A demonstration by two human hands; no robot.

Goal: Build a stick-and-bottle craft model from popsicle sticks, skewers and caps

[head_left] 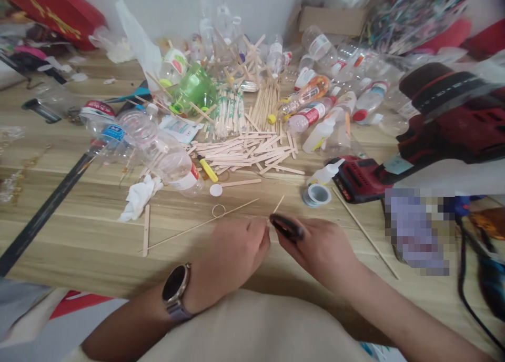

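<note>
Centrally, low in the frame, my left hand (236, 254) is curled, its fingertips pressed together on what I take to be the near end of a short stick (279, 204), which slants up and away. My right hand (321, 251) is clamped around a dark tool (286, 227), smooth and glossy, whose nose meets the stick between the two hands; its working end is hidden. I judge the step goes best with the stick gripped close to the tool, square to it, fingertips clear of the nose. A long thin skewer (197, 227) lies flat on the pale wood-grain worktop (79, 235), just beyond the left hand. Above centre: flat, round-ended craft sticks (244, 151) heaped loosely; clear, crumpled plastic bottles (158, 146); right of centre, a small tape roll (316, 194).
</note>
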